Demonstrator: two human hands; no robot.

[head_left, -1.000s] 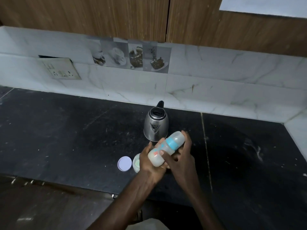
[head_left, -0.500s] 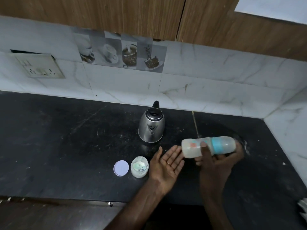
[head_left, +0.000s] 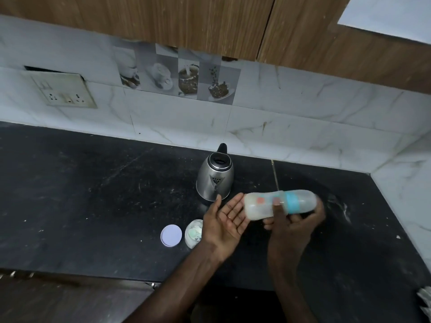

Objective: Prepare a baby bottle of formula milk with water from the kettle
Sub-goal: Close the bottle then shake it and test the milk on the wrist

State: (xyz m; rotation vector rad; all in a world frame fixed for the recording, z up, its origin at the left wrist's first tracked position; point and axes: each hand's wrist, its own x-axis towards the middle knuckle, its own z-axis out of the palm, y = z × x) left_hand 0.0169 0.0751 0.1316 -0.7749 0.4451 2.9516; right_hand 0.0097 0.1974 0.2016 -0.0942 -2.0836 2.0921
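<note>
Right hand (head_left: 291, 229) grips the capped bottle (head_left: 258, 206) sideways above the worktop (head_left: 93, 206); left hand (head_left: 229, 220), which let go a second ago, lies open-palmed, so mixing looks nearly finished.

Single view, worn on your head. It looks forward and steeply down onto the black counter (head_left: 81, 206), near enough that your forearms enter at the bottom edge. Left hand (head_left: 226, 226) and right hand (head_left: 293, 229), holding the bottle (head_left: 257, 205), sit just right of centre, with the kettle (head_left: 215, 183) just behind them. You face the marble backsplash (head_left: 303, 117); its base line slopes down to the right. Wooden cabinets (head_left: 186, 19) fill the top, and the side wall (head_left: 408, 183) closes the right edge. Wide lens.
</note>
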